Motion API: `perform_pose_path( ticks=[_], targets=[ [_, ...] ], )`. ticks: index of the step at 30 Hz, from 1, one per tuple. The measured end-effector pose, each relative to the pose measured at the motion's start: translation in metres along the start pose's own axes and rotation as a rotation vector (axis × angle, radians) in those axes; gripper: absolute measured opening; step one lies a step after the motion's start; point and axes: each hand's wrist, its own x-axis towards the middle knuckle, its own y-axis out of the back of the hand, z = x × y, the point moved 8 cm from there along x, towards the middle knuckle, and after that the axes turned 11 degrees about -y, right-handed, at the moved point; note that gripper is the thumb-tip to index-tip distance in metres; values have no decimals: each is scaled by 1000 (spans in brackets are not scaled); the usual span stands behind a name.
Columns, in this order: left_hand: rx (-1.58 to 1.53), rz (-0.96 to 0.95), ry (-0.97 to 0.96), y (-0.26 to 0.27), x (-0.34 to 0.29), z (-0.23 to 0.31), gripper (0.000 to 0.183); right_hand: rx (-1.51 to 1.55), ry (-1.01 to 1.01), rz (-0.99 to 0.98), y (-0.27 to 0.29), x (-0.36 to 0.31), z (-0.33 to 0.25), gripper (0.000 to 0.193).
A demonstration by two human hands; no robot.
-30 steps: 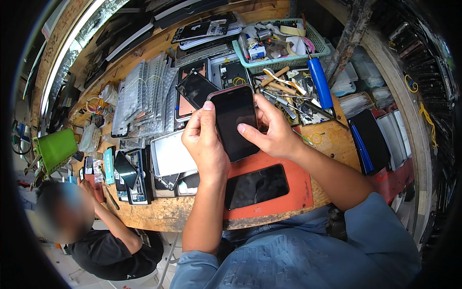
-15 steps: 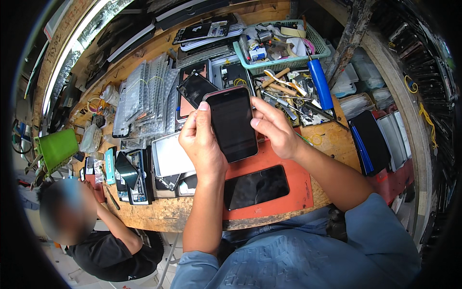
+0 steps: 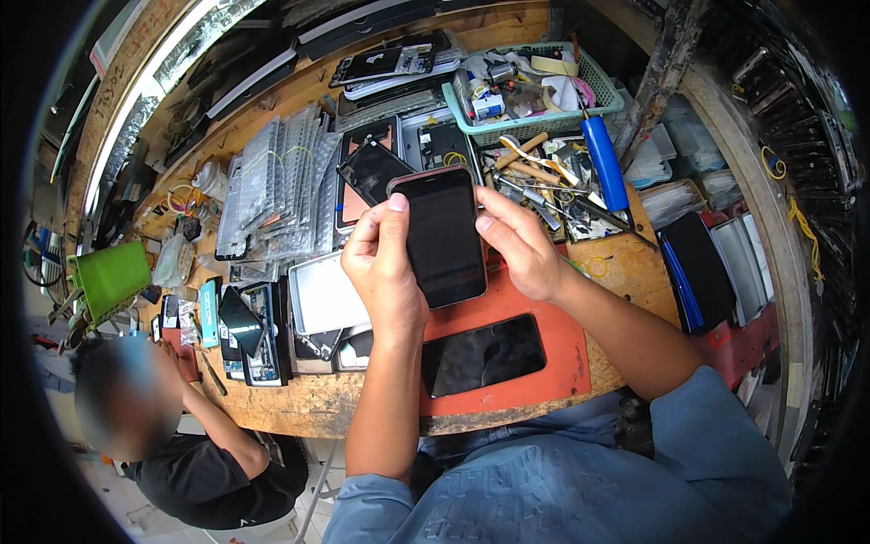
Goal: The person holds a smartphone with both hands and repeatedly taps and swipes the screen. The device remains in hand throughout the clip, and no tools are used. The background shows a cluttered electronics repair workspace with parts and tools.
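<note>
Both hands hold 1 dark phone (image 3: 442, 238) upright above the workbench (image 3: 299, 408), screen toward the face, so its glass can be looked over in the light. The left hand (image 3: 385, 272) grips the phone's left edge, fingers curled behind it and the thumb laid on the upper left corner of the screen. The right hand (image 3: 521, 249) closes on the right edge, fingers bent together against the frame and thumb at the side. The phone hangs over the far edge of an orange mat (image 3: 544, 317), clear of the bench.

On that mat lies 1 black glass panel (image 3: 483, 355), flat and near to hand. To the left, a stack of bagged parts (image 3: 276, 186) is fanned out so each can be reached; their number is too blurred to count. At the back stands 1 green basket (image 3: 553, 91) of small odds and ends, with 1 blue-handled screwdriver (image 3: 603, 163) lying just beside it among loose tools. 1 green bin (image 3: 111, 279) sits at the left end. 1 other person (image 3: 181, 453) sits below the bench, in a black shirt.
</note>
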Motion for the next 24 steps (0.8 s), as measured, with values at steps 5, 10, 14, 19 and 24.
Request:
perform_pose_path(
  ticks=[5,10,14,19,24],
  targets=[
    [51,-6,-21,1,1,-1,22,-4,8,25,2,0,8,46],
    [-1,11,2,3,1,-1,25,63,-65,-39,1,1,11,48],
    [-20,12,47,6,0,-4,25,190,-108,-121,-8,-5,0,56],
    [-74,-46,57,4,0,-5,23,-2,-28,-111,-6,-6,1,62],
    [-68,22,63,0,-1,-1,25,79,-72,-56,-7,-1,1,56]
  ],
)
